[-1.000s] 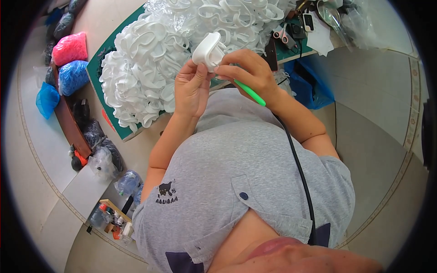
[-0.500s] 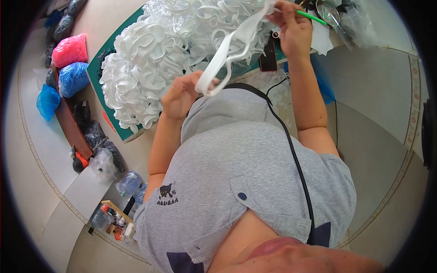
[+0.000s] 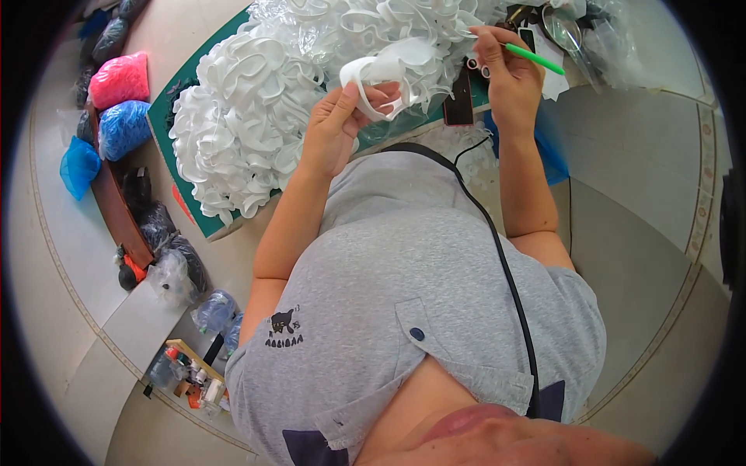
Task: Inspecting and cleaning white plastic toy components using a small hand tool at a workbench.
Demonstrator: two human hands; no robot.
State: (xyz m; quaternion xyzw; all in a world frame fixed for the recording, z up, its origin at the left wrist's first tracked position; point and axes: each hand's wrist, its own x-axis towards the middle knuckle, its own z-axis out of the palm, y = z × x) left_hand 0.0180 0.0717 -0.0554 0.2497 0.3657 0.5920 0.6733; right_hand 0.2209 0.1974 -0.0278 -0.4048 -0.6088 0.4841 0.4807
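Slackened and curled in since half a second ago, when stretched long from one hand toward the other. Now holding the white loop (image 3: 360, 68) in the left hand (image 3: 336, 120), pinched between thumb and fingers, with some fingers inside the opening. Raised with that grip, too, away from the waist and closer to the white pile (image 3: 241, 109) spread just beyond and to its left.

Gripping a green-handled tool (image 3: 536, 59) in the right hand (image 3: 509, 78), between thumb and fingers, in much the same place as half a second ago, just beyond the scissors (image 3: 472, 64) and a dark slab (image 3: 458, 102). Apparently freed from the right grip, to judge by the gap, and so borne by the left grip alone; probably a brief break in handling the loop with both hands.

Looks smooth, plain white and bendy: broad and flat just above the left thumb, narrower and wavy toward the right hand. Blurred past the left fingertips, so hard to tell from similar loops behind. Seems soft enough to flop and twist under a light pinch.
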